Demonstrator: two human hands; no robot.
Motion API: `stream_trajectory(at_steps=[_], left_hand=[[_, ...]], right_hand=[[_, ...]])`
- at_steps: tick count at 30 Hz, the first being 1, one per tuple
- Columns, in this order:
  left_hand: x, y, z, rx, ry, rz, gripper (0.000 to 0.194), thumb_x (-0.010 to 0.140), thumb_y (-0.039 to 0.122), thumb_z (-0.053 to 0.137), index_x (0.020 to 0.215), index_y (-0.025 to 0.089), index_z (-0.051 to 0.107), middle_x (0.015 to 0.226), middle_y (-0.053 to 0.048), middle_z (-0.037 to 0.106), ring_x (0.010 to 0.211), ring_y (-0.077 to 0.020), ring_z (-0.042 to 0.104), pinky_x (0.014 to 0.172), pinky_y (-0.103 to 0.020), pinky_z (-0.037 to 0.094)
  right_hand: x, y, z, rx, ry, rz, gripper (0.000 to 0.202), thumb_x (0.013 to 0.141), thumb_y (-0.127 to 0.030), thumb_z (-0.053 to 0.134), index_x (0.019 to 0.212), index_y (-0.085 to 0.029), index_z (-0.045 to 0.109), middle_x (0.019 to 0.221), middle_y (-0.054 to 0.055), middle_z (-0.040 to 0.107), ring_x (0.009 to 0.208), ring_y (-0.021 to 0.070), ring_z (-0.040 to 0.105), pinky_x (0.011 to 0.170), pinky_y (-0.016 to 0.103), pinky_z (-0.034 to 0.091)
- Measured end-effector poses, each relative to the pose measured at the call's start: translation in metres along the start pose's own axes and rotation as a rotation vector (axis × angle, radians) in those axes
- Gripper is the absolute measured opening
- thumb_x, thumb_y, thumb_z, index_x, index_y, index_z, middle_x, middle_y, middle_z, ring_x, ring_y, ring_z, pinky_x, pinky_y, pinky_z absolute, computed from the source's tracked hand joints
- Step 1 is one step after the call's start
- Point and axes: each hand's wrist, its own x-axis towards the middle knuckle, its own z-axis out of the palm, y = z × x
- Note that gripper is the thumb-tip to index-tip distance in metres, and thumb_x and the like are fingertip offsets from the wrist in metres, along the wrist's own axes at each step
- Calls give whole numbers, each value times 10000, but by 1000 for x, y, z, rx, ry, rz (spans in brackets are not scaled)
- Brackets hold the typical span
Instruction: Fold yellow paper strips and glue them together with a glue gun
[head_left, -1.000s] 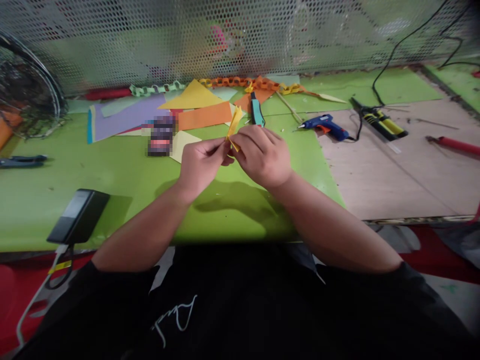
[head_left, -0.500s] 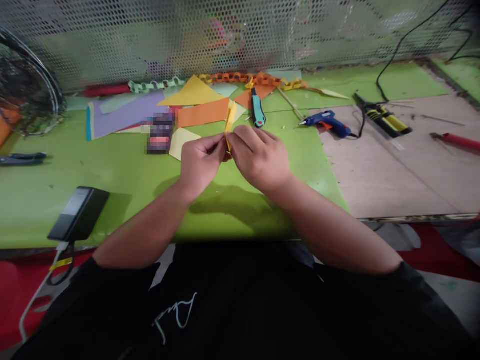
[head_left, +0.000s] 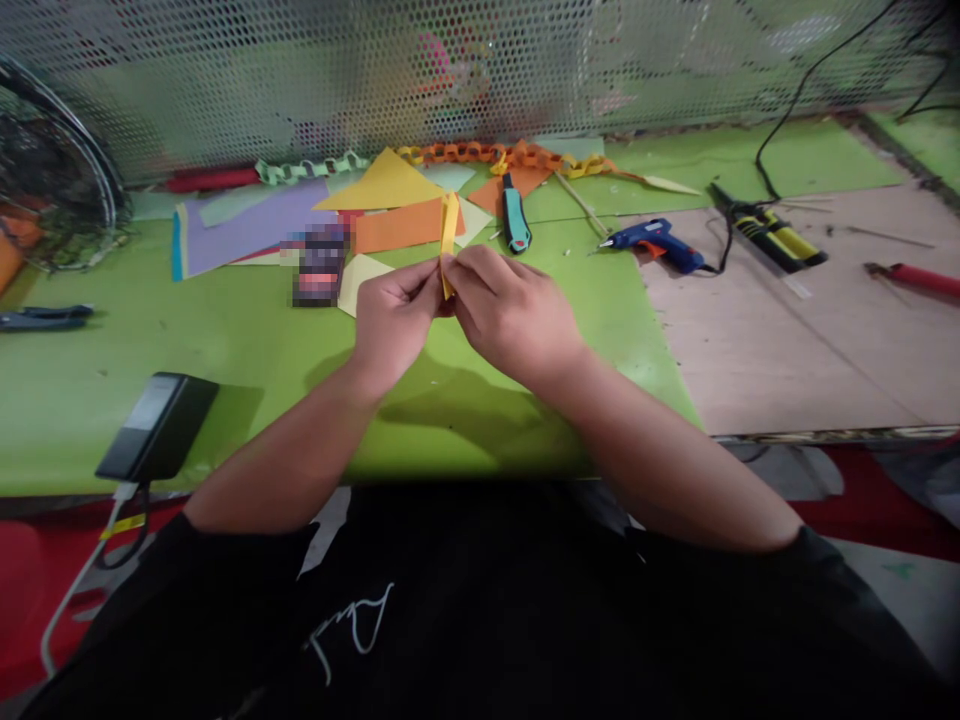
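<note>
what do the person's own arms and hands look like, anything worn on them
Black short sleeves end near the elbows; both forearms are bare. The left hand and right hand are bare, with no glove, watch or bracelet visible.

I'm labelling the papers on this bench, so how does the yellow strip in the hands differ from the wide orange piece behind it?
The yellow strip is narrow; the orange piece is much broader. The yellow strip is held raised between the fingers of the left hand and right hand, while the orange piece lies untouched on the bench. Both look like plain coloured paper.
</note>
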Motion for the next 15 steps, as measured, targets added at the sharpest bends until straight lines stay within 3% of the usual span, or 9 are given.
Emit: stream_trajectory(at_steps=[4,8,15], left_hand=[[2,3,-2,-7,-14,-40,370,901,630,896,961,265,917,880,-16,822,799,-173,795,771,-335,694],[3,3,-5,-3,-17,-48,346,885,590,934,975,256,916,868,-39,834,776,-180,822,770,-336,697],[-4,3,-6,77,-91,12,381,931,594,893,1078,244,928,904,-48,864,749,-176,833,768,-319,709]], right_hand=[[-1,14,3,186,56,-36,366,1167,-237,474,1436,-157,708,1348,176,749,1146,296,751,972,470,656],[2,32,6,358,97,-63,296,1139,-276,563,1379,-219,725,1326,137,764,1243,296,746,1062,501,646],[6,39,10,476,158,34,145,1112,-286,607,1174,-229,726,1129,103,787,1029,237,761,913,424,670]])
